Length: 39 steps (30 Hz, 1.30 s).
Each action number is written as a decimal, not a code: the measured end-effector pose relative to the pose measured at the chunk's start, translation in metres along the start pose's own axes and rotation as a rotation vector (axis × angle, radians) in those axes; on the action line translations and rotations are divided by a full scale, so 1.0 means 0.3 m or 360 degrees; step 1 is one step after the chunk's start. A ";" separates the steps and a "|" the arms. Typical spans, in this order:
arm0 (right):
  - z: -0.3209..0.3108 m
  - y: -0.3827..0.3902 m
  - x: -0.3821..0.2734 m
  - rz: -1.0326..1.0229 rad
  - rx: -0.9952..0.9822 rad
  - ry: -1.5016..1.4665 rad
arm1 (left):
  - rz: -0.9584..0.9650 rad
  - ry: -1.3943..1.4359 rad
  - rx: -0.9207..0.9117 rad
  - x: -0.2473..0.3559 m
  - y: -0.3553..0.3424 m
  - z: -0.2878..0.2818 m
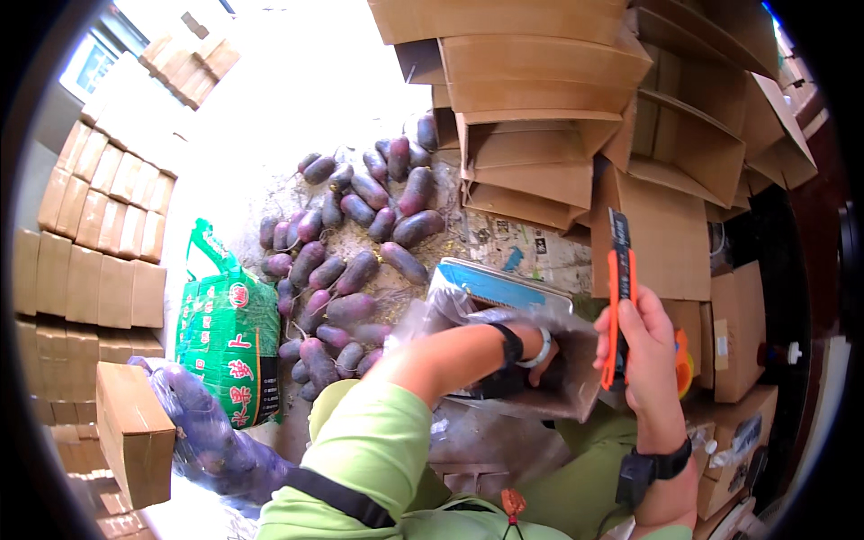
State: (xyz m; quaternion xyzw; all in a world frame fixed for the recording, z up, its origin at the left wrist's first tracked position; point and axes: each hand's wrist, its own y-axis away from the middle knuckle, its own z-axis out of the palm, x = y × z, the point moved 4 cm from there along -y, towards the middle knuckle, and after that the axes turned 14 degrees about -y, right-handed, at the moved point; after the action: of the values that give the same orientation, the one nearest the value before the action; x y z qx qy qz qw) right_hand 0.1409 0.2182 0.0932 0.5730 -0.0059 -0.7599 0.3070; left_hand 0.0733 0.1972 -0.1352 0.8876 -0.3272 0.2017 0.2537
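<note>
My right hand [650, 346] is closed around an orange box cutter [621, 306], held upright with its dark end pointing up. My left arm crosses in front of me, and my left hand [538, 356] reaches down inside an open cardboard box [576, 396] lined with clear plastic. The box walls and plastic hide most of its fingers, so I cannot tell what they grip. Something dark lies in the box under this hand. A blue-and-white panel [504, 286] stands at the box's far side. Many dark purple radishes [358, 272] lie on the floor beyond my left arm.
Open empty cartons [540, 72] are stacked at the far right. A green printed bag [225, 333] stands at left beside a purple mesh sack [216, 432] and a small carton [135, 432]. Rows of boxes [99, 279] line the left side. More cartons [738, 333] stand on the right.
</note>
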 end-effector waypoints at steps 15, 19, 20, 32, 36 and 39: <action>0.054 -0.021 0.046 -0.0026 -0.0141 0.0226 | -0.0223 -0.0136 -0.0329 0.098 0.090 -0.165; 0.083 -0.047 0.078 -0.0003 -0.0187 0.0308 | -0.0135 0.0341 0.0343 0.064 0.395 -0.423; 0.087 -0.055 0.092 0.0025 -0.0196 0.0323 | -0.0217 0.0370 0.0412 0.020 0.474 -0.465; 0.185 -0.145 0.177 0.0064 -0.0193 0.0553 | -0.2226 0.0767 0.1476 -0.795 1.526 0.271; 0.187 -0.163 0.189 0.0035 -0.0138 0.0625 | -0.2569 0.0556 0.1086 -0.798 1.474 0.419; 0.188 -0.173 0.206 0.0005 -0.0157 0.0673 | -0.2630 0.0366 0.0869 -0.824 1.391 0.390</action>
State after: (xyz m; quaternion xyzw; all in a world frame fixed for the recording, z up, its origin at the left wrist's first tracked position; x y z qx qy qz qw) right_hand 0.0581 0.2117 0.0404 0.7039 0.0948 -0.6217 0.3302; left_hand -0.3635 -0.0269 -0.2243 0.8444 0.5076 0.1128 0.1287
